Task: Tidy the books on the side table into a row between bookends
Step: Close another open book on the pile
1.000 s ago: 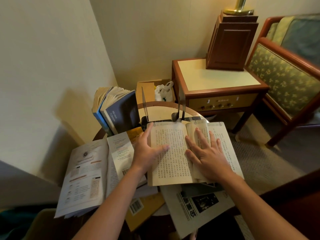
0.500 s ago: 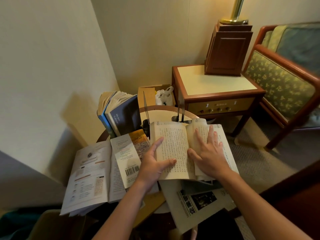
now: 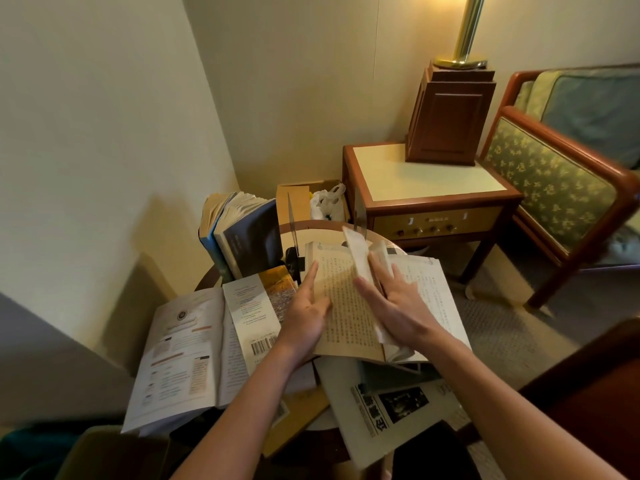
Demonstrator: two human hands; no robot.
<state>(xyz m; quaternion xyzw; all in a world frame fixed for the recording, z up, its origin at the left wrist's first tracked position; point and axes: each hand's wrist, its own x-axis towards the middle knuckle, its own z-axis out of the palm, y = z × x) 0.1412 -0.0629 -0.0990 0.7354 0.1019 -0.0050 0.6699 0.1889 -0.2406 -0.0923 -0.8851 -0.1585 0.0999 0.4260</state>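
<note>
An open book (image 3: 343, 306) with printed columns lies on the round side table (image 3: 311, 226). My left hand (image 3: 304, 313) holds its left edge, fingers straight along the page. My right hand (image 3: 391, 303) presses on the middle, and a sheaf of pages (image 3: 358, 261) stands up by its fingers. Two books (image 3: 242, 233) stand upright at the table's back left next to a thin bookend (image 3: 292, 230). A second bookend (image 3: 360, 216) rises behind the open book. An open booklet (image 3: 187, 351) and a barcode-backed book (image 3: 256, 313) lie left; a magazine (image 3: 391, 410) lies under the open book.
A wooden nightstand (image 3: 426, 188) with a lamp base (image 3: 450, 119) stands behind the table. An upholstered armchair (image 3: 561, 181) is at the right. A cardboard box (image 3: 301, 199) with a white bag (image 3: 327, 202) sits in the corner by the wall.
Both hands have shifted on the open book; the middle pages have lifted and stand up between them. My left hand slid to the book's left edge. The view has moved closer.
</note>
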